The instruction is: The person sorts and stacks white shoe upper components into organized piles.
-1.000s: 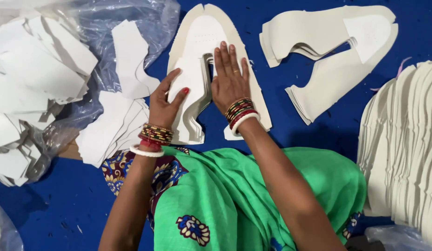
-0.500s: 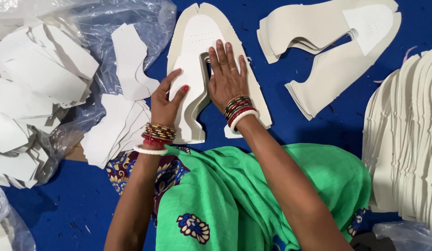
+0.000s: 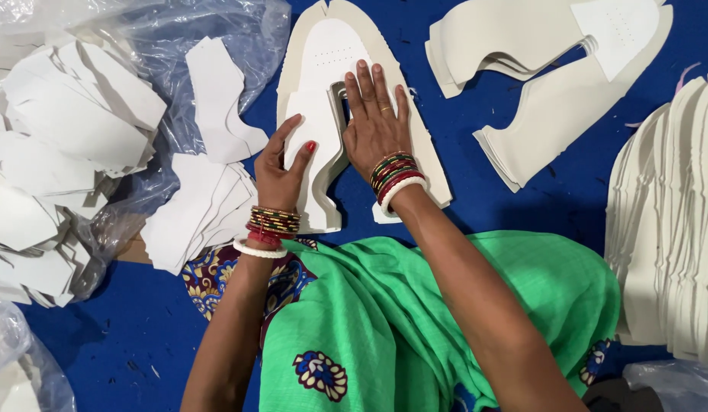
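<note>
Clear plastic sheet (image 3: 216,46) at 10 o'clock, under loose white cut pieces (image 3: 72,145). Small white stack (image 3: 197,214) at 8 o'clock. Cream shoe-shaped stack (image 3: 552,84) at 1 o'clock. Fanned cream pile (image 3: 674,221) at 3 o'clock. All on blue surface (image 3: 506,206). Green cloth (image 3: 415,320) at 6 o'clock.

Bare arms, bangled wrists, bright green draped cloth

Both hands wear stacked red and gold bangles above a white one; a ring on the right hand (image 3: 377,126); red-painted thumbnail on the left hand (image 3: 281,172).

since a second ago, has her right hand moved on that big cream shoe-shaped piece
No. The right hand lies flat at the same spot beside the slot in the cream shoe-shaped piece; only the camera view shifts slightly.
</note>
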